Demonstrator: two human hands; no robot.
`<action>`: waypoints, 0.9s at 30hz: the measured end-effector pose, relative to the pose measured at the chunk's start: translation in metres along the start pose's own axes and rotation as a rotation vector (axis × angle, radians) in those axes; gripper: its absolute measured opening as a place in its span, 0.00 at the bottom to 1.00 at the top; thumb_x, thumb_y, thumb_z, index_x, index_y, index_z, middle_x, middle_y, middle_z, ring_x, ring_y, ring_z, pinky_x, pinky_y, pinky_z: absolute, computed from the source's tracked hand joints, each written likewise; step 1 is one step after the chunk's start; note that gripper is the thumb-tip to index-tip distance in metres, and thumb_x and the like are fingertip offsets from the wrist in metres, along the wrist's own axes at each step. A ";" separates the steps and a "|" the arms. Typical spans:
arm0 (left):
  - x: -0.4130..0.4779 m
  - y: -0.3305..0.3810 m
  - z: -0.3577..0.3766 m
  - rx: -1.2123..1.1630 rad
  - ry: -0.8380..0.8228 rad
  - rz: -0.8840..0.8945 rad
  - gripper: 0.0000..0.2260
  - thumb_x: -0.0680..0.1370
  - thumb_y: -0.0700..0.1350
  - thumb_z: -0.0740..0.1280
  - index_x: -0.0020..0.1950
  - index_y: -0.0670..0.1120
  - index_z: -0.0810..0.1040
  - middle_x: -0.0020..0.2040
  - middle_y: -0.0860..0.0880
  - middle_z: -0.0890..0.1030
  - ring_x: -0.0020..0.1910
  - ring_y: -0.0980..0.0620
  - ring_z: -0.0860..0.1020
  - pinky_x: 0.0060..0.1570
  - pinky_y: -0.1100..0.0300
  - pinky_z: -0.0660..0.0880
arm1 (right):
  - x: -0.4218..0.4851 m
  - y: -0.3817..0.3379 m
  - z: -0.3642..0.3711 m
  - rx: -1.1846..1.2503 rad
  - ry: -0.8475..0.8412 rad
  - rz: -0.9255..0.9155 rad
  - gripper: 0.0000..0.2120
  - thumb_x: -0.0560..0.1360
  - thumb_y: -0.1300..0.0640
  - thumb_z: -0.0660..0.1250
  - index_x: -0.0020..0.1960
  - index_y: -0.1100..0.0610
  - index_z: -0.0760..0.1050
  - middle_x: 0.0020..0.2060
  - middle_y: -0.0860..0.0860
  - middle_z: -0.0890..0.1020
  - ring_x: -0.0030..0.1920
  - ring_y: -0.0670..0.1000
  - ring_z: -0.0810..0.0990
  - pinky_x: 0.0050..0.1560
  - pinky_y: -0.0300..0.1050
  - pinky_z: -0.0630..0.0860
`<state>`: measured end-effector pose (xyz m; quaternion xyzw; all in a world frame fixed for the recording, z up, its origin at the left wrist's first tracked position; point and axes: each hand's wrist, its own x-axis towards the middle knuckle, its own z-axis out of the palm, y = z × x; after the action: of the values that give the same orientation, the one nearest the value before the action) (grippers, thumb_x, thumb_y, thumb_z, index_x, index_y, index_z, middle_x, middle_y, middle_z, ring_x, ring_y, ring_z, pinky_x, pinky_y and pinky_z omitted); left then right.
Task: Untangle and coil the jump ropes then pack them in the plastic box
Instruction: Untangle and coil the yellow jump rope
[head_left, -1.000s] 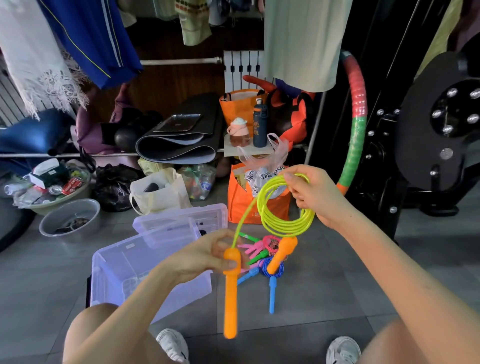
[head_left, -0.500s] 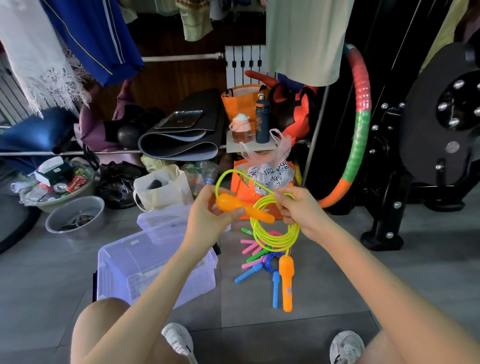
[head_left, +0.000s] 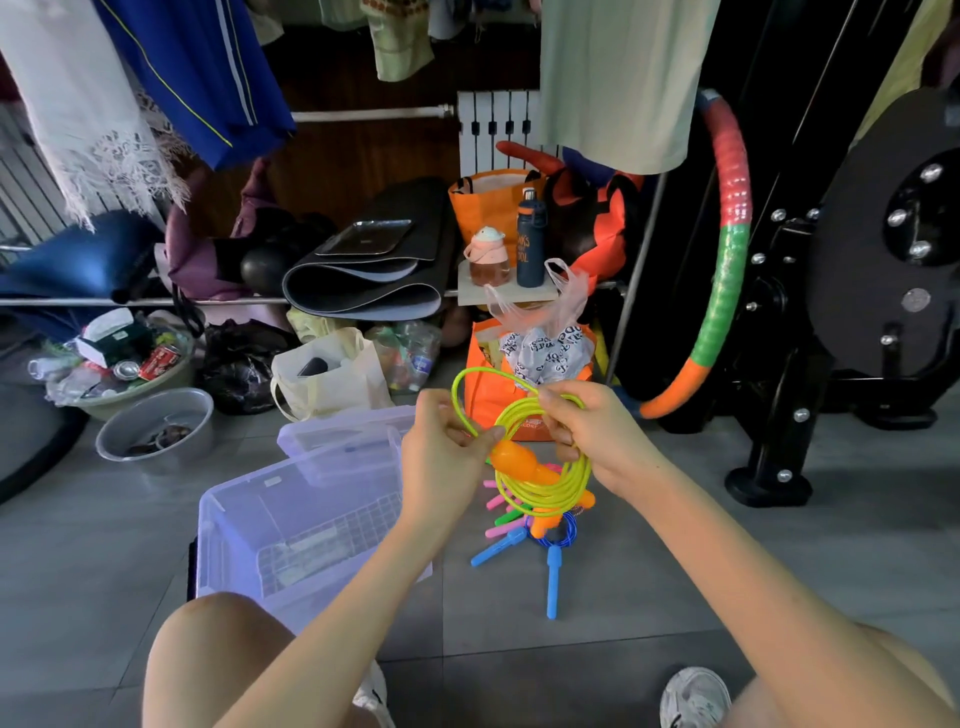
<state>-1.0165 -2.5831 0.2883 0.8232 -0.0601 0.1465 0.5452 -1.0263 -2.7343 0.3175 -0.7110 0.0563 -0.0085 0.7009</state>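
Observation:
A yellow-green jump rope (head_left: 545, 491) with orange handles hangs coiled in the air at the centre. My right hand (head_left: 592, 434) grips the top of the coil. My left hand (head_left: 444, 452) pinches the loose end of the rope beside one orange handle (head_left: 519, 465), which pokes through the coil. The other orange handle (head_left: 545, 522) hangs behind the coil's bottom. Below, on the floor, lie a blue jump rope (head_left: 553, 566) and pink and green rope handles (head_left: 501, 517). The clear plastic box (head_left: 291, 525) stands open on the floor at the left.
The box's lid (head_left: 337, 434) leans behind it. A grey basin (head_left: 156, 431), a white tote bag (head_left: 332, 382) and an orange bag (head_left: 488, 384) stand on the floor behind. A hula hoop (head_left: 724, 260) and a black weight machine (head_left: 857, 291) are at the right.
My left hand raised the orange handle from hanging straight down and brought it up against the coil; it now pokes through the loops. Both hands drew closer together.

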 end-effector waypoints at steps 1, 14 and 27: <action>-0.001 0.002 0.001 0.061 -0.023 0.047 0.14 0.71 0.44 0.73 0.46 0.46 0.68 0.32 0.50 0.75 0.33 0.52 0.74 0.32 0.59 0.69 | 0.000 0.001 0.000 -0.012 -0.006 -0.001 0.06 0.79 0.62 0.59 0.47 0.62 0.73 0.29 0.52 0.65 0.24 0.45 0.61 0.20 0.34 0.60; -0.003 -0.013 0.004 0.256 -0.171 0.311 0.08 0.68 0.40 0.75 0.39 0.40 0.77 0.35 0.51 0.74 0.33 0.52 0.71 0.32 0.65 0.64 | -0.002 0.010 -0.006 0.081 -0.004 0.075 0.07 0.79 0.63 0.60 0.52 0.64 0.74 0.30 0.53 0.68 0.24 0.44 0.64 0.21 0.35 0.59; -0.016 -0.013 0.004 0.165 -0.143 0.186 0.24 0.59 0.61 0.73 0.44 0.46 0.72 0.40 0.52 0.72 0.44 0.51 0.68 0.44 0.60 0.65 | -0.004 0.011 0.002 0.182 -0.022 0.106 0.07 0.79 0.62 0.60 0.43 0.59 0.74 0.29 0.51 0.69 0.21 0.42 0.64 0.19 0.34 0.61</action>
<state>-1.0275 -2.5828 0.2703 0.8644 -0.1627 0.1421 0.4541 -1.0306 -2.7325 0.3067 -0.6406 0.0853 0.0313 0.7625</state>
